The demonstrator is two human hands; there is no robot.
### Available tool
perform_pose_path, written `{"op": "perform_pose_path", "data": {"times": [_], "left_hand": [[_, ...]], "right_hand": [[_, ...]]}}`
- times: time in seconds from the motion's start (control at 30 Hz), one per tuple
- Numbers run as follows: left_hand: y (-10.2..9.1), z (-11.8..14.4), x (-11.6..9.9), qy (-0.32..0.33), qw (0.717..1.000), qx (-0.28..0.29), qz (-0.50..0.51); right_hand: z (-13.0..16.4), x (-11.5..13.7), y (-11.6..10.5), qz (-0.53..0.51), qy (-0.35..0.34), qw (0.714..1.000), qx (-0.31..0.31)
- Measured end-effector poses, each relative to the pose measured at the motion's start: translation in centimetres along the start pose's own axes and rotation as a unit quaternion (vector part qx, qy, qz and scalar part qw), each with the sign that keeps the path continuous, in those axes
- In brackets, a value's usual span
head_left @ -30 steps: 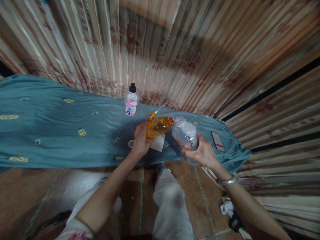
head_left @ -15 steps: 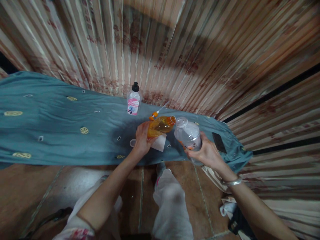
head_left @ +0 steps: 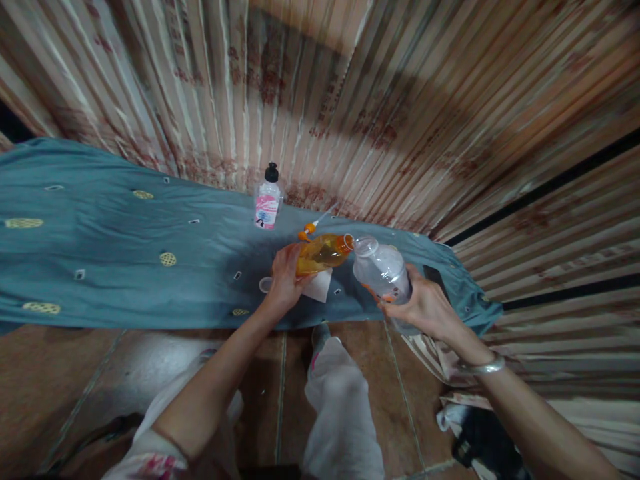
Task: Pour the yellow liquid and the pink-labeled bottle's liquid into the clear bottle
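My left hand [head_left: 287, 280] is closed around an orange see-through bottle [head_left: 323, 255], tilted on its side with its uncapped mouth toward the right. My right hand [head_left: 425, 303] grips a large clear plastic bottle [head_left: 383, 270] that leans left, its open neck close to the orange bottle's mouth. Whether the two rims touch I cannot tell. An orange pump top [head_left: 307, 231] with a thin clear tube lies behind the orange bottle. Beneath it, a white paper [head_left: 319, 285] is partly covered. A small round clear cap [head_left: 265, 285] lies beside my left hand.
A clear bottle with a black cap and pink label [head_left: 267, 200] stands at the back of the blue cloth-covered surface [head_left: 115, 247]. A dark phone [head_left: 436, 279] lies right, partly behind my right hand. Pleated curtains [head_left: 300, 100] hang behind. A black bag [head_left: 487, 433] is on the floor.
My right hand and the clear bottle have shifted slightly right, now covering part of the phone. The orange bottle's neck has moved a little right; my left hand has barely moved.
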State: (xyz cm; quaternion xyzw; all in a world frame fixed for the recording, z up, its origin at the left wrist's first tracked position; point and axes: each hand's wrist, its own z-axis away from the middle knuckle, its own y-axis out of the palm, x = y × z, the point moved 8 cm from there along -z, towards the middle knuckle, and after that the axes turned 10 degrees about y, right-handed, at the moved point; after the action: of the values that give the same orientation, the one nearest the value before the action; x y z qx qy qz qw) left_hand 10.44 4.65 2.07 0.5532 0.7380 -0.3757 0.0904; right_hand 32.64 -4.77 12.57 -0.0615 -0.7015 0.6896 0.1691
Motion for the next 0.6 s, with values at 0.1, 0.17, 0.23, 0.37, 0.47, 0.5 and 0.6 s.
{"op": "perform_pose_path", "data": {"times": [0.1,0.17,0.23,0.37,0.47,0.5,0.6], "left_hand": [[0.04,-0.02,0.0,-0.007,1.0,0.009,0.001],[0.08,-0.04,0.0,-0.009,1.0,0.012,0.002],[0.09,-0.07,0.03,-0.011,1.0,0.01,0.003],[0.05,-0.05,0.08,-0.009,1.0,0.004,0.001],[0.07,0.0,0.09,-0.006,1.0,0.004,0.003],[0.08,0.01,0.11,-0.006,1.0,0.005,0.003],[0.09,0.04,0.22,-0.011,1.0,0.003,0.0]], "right_hand": [[-0.03,0.03,-0.23,0.013,-0.005,1.0,-0.002],[-0.05,0.02,-0.34,0.02,-0.002,1.0,0.001],[-0.05,0.0,-0.39,0.023,0.003,1.0,0.007],[0.02,0.03,-0.44,0.022,0.002,1.0,0.013],[0.06,0.12,-0.39,0.012,-0.003,1.0,0.009],[0.06,0.12,-0.33,0.006,-0.002,1.0,0.007],[-0.01,0.05,0.22,-0.024,0.006,1.0,0.009]]}}
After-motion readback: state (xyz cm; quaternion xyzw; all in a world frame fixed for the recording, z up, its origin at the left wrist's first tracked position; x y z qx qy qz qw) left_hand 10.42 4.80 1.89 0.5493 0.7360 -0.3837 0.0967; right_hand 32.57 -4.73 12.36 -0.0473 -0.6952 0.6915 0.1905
